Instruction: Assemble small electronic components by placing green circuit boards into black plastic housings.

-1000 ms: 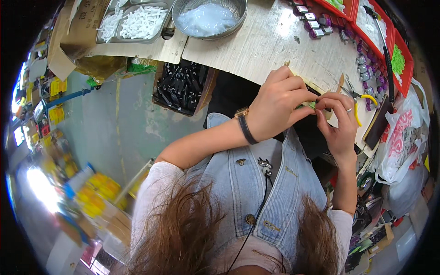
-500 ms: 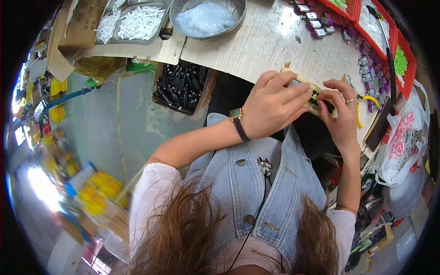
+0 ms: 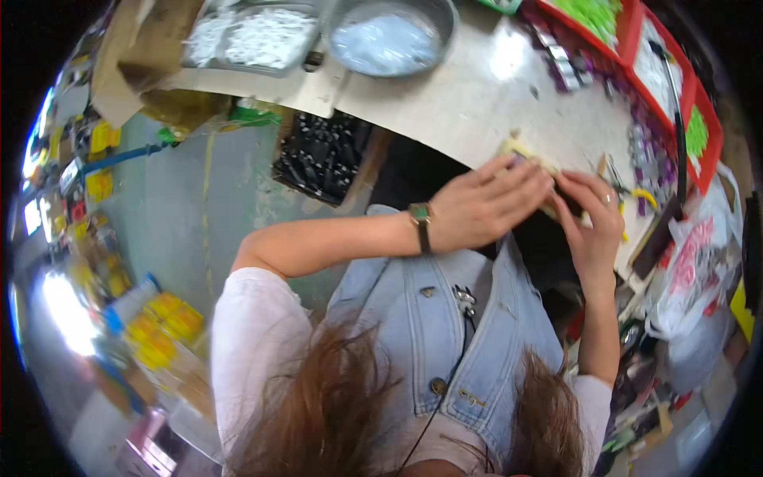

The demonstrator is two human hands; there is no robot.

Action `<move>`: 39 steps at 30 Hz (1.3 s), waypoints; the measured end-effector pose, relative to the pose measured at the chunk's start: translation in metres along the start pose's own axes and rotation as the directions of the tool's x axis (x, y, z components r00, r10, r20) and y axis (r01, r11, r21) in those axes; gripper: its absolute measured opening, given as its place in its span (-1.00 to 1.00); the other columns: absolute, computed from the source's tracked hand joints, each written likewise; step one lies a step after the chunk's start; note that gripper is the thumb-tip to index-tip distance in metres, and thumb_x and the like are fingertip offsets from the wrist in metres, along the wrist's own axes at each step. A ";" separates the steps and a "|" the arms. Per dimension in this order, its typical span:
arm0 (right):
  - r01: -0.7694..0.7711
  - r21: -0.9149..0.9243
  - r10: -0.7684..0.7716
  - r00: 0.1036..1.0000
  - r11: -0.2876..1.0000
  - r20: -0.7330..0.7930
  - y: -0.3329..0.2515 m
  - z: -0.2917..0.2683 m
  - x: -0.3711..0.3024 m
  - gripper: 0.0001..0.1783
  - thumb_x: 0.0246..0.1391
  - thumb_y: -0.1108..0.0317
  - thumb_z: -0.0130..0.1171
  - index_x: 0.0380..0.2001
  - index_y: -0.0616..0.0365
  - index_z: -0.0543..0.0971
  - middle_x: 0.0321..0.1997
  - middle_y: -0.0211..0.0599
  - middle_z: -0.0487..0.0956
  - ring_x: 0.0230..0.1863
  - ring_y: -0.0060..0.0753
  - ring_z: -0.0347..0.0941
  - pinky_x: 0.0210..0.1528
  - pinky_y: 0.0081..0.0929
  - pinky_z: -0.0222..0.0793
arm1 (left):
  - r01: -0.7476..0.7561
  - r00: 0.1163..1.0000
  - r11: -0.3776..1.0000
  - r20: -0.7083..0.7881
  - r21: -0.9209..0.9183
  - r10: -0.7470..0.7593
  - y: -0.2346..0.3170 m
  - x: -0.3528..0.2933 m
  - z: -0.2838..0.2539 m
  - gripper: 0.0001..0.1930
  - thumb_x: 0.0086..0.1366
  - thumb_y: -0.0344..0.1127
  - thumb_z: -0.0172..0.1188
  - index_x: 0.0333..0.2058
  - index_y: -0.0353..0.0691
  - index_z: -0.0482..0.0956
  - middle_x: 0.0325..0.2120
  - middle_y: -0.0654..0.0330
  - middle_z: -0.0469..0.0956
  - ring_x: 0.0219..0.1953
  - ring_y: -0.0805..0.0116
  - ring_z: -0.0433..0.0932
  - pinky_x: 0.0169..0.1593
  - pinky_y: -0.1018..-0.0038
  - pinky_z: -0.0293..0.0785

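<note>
Block (image 3: 515, 149), pale yellow, at the bench's near edge, mostly covered, with a glint of purple (image 3: 517, 160) peeping out beside the fingers! Left hand (image 3: 491, 205) lies over it, fingers stretched out nearly straight and close together; whether it grips anything underneath, I can't tell. Right hand (image 3: 588, 213) meets it from the other side, thumb and fingers bent, tips drawn in at the block, and whatever they may be pinching is hidden. Just beyond that right hand, one pair of yellow-handled pliers (image 3: 641, 193) on the bench (image 3: 461, 111). Next out, purple-and-silver pieces (image 3: 645, 155) strewn along the red containers, too blurred to count. And those red containers (image 3: 630, 36), three in view: bright green pieces (image 3: 592, 17) in the first, white pieces (image 3: 652, 71) in the middle, green again in the last, one long black rod (image 3: 678, 107) slanting across. Over to the far left side, one round metal bowl (image 3: 448, 36) with a cloudy, whitish heap (image 3: 385, 44) inside; beside it one grey tray (image 3: 248, 69), two compartments showing, both heaped with small white parts (image 3: 270, 36). Below the bench, one open carton (image 3: 372, 163) packed with black pieces (image 3: 322, 155), far too many to number!
</note>
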State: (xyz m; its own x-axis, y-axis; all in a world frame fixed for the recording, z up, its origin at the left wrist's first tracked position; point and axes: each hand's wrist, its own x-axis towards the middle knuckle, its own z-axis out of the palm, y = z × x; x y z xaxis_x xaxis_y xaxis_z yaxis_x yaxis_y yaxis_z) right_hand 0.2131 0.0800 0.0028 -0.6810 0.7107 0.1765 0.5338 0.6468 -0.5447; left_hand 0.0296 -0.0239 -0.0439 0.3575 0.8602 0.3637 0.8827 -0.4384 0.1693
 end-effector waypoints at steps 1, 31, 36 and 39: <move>0.000 -0.016 0.000 1.000 1.000 -0.021 -0.001 0.002 -0.003 -0.74 -0.14 0.50 0.37 -0.29 0.19 0.65 -0.19 -0.28 0.61 -0.15 -0.21 0.52 -0.06 -0.35 0.39 | 0.003 1.000 0.999 -0.022 -0.053 -0.004 0.001 -0.001 0.005 -0.47 0.25 -0.29 0.03 0.19 -0.31 0.35 0.20 0.08 0.33 0.29 0.18 0.25 0.33 0.19 0.11; -0.657 -0.521 0.666 0.716 0.544 -0.208 0.379 -0.259 -0.114 -0.65 -0.11 0.29 0.19 -0.23 0.25 0.65 -0.32 0.02 0.66 -0.33 -0.14 0.63 -0.24 -0.27 0.47 | 0.591 0.799 0.804 -0.092 -0.058 -0.594 -0.317 -0.073 -0.146 -0.76 0.23 -0.42 0.23 -0.12 -0.26 0.53 -0.50 0.23 0.51 -0.46 0.47 0.44 -0.27 0.50 0.43; -0.567 -0.597 0.641 0.759 0.568 -0.111 0.409 -0.255 -0.132 -0.58 -0.04 0.13 0.24 -0.22 0.24 0.57 -0.25 0.12 0.61 -0.19 0.19 0.53 -0.12 -0.07 0.42 | 0.641 0.674 0.686 -0.175 -0.345 -0.718 -0.275 -0.041 -0.156 -0.76 0.27 -0.34 0.21 -0.11 -0.27 0.62 -0.26 0.24 0.64 -0.27 0.48 0.59 -0.14 0.54 0.51; -0.590 -0.581 0.678 0.730 0.560 -0.088 0.427 -0.263 -0.138 -0.64 -0.07 0.21 0.21 -0.27 0.27 0.57 -0.29 0.10 0.61 -0.24 0.13 0.53 -0.18 -0.16 0.41 | 0.544 0.720 0.671 -0.129 -0.504 -0.682 -0.222 -0.017 -0.149 -0.84 0.14 -0.43 0.28 -0.27 -0.27 0.63 -0.35 0.21 0.65 -0.34 0.51 0.59 -0.26 0.56 0.51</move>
State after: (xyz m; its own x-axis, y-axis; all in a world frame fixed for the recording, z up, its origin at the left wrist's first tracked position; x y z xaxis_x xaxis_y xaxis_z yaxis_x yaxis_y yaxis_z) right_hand 0.6669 0.3311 -0.0387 -0.0909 0.9815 -0.1684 0.9924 0.1034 0.0674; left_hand -0.2174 0.0200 0.0488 -0.3833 0.8849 0.2646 0.6326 0.0428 0.7733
